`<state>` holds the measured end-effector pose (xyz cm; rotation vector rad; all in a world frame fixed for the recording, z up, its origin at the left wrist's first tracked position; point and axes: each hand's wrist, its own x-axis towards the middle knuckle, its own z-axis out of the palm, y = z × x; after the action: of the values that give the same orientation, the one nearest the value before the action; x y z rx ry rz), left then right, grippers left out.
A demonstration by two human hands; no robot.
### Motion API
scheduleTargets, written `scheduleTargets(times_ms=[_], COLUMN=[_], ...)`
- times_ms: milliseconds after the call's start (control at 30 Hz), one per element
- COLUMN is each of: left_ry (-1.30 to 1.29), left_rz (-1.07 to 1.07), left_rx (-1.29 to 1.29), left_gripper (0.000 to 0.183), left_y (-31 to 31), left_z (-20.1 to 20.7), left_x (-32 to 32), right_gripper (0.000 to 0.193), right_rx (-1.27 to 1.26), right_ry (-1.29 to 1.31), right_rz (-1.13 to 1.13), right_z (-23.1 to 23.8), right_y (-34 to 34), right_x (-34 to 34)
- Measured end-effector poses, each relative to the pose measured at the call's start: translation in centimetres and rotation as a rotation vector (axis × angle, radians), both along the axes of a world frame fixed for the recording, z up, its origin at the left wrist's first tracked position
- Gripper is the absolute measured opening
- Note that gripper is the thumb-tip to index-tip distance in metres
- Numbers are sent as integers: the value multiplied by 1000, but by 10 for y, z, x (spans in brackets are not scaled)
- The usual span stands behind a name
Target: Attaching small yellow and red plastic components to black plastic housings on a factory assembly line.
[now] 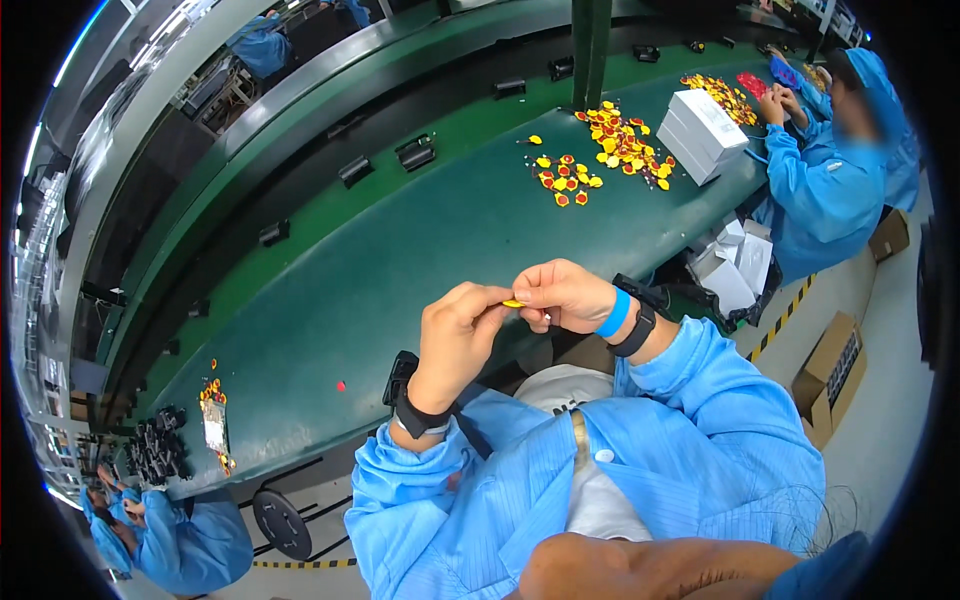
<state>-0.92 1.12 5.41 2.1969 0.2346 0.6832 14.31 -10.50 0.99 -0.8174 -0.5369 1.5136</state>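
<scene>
My left hand [457, 335] and my right hand [563, 294] meet over the near edge of the green workbench [400, 260]. Between their fingertips they pinch a small yellow piece [513, 303]. My sleeves are light blue; a black band sits on the left wrist, and a blue band and a black one on the right. A scatter of small yellow and red pieces [608, 150] lies farther out on the bench, to the right and out of reach of both hands.
Stacked white boxes [703, 133] stand beside the scatter. A co-worker in blue [830, 170] sits at the right end, another person [180, 540] at lower left near black parts [155, 450]. A green post [590, 50] rises behind. Cardboard boxes [832, 375] sit on the floor.
</scene>
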Motion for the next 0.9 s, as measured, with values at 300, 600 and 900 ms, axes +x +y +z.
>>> scheduleTargets(times_ms=[300,600,900], left_ry=[39,85,60], left_rz=[-42,-68,-69], left_rx=[-393,-909,-964], left_gripper=[10,10,8], left_y=[0,0,0], left_z=[-12,-19,-29], left_x=[-4,-6,-6], right_gripper=[15,14,14], right_rx=[-23,6,29], right_ry=[147,-40,-22], right_rz=[94,-52,-34], right_z=[-6,-14,-16], right_y=[-7,-3,-3], right_x=[4,-1,-4])
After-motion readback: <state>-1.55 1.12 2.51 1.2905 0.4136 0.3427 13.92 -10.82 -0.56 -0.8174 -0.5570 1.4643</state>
